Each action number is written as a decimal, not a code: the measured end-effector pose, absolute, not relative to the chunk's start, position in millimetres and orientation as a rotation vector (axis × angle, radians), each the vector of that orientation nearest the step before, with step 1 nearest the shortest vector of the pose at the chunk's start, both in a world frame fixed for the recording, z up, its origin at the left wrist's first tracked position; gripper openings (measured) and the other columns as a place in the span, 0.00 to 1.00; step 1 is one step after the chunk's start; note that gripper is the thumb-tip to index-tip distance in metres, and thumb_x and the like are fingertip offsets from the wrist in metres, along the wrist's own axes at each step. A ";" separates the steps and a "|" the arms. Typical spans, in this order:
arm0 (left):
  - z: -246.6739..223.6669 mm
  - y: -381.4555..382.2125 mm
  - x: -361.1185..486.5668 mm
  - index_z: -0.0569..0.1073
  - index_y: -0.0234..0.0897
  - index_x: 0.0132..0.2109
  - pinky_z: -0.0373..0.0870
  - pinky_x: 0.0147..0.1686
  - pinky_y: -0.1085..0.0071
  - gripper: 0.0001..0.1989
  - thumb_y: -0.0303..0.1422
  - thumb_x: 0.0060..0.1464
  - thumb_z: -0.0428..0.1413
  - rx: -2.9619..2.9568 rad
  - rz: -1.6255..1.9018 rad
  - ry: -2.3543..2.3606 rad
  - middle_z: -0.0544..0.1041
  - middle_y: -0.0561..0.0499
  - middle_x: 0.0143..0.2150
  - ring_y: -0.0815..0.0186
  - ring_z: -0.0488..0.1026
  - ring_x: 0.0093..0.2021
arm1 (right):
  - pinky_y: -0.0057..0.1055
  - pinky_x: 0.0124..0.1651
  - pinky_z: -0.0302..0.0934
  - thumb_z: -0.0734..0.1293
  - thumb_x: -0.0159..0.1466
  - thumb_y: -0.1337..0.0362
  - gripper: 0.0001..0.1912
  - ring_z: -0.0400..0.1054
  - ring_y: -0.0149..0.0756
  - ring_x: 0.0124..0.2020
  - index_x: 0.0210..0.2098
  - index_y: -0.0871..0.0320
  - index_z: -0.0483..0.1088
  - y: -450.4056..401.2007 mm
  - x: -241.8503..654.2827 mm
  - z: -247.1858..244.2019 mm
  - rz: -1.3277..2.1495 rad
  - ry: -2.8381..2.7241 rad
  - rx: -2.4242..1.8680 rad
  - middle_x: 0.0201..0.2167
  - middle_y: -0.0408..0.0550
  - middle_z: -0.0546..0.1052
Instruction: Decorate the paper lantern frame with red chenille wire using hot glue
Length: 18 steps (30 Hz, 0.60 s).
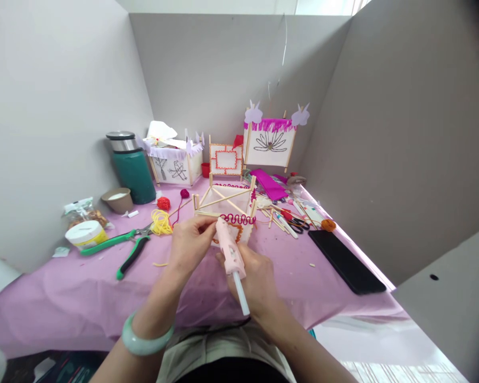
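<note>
My right hand [259,271] is wrapped round a pale pink hot glue gun [230,250], with a white glue stick [240,293] jutting from its rear toward me. The gun's front end meets the fingertips of my left hand [191,239], which are pinched together; what they hold is hidden. Just beyond both hands stands a lantern-like frame of wooden sticks [223,201] with white panels. Curly magenta yarn [237,218] runs along its near upper edge, and orange yarn shows on the front panel, partly covered by the gun.
Green-handled pliers [130,244], yellow yarn [160,222] and a white-lidded tub [87,234] lie left. A green bottle [131,170] stands behind. To the right are loose sticks, scissors [299,225] and a black phone [345,260]. Decorated panels [269,146] stand along the grey partition.
</note>
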<state>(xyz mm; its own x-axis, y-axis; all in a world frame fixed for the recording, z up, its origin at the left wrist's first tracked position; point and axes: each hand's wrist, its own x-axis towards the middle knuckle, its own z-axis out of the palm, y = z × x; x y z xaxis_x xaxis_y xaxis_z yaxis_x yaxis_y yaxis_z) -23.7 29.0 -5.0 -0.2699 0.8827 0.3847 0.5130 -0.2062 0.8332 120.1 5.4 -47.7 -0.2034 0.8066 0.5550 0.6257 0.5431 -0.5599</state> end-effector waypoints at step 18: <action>-11.3 29.9 -23.3 0.81 0.38 0.40 0.74 0.38 0.68 0.11 0.34 0.51 0.56 1.645 1.428 1.622 0.82 0.49 0.38 0.63 0.78 0.37 | 0.28 0.26 0.52 0.62 0.61 0.55 0.12 0.72 0.39 0.23 0.31 0.58 0.68 5.0 124.4 -48.8 0.235 -1.942 -1.262 0.23 0.46 0.76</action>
<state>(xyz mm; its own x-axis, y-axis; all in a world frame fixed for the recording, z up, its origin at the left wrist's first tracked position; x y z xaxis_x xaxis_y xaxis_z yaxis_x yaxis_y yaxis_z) -23.3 29.9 -11.3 -0.2102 0.9083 0.3617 0.4741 -0.2289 0.8502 124.4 5.0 -48.8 -0.1911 0.8364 0.5136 0.6896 0.4868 -0.5362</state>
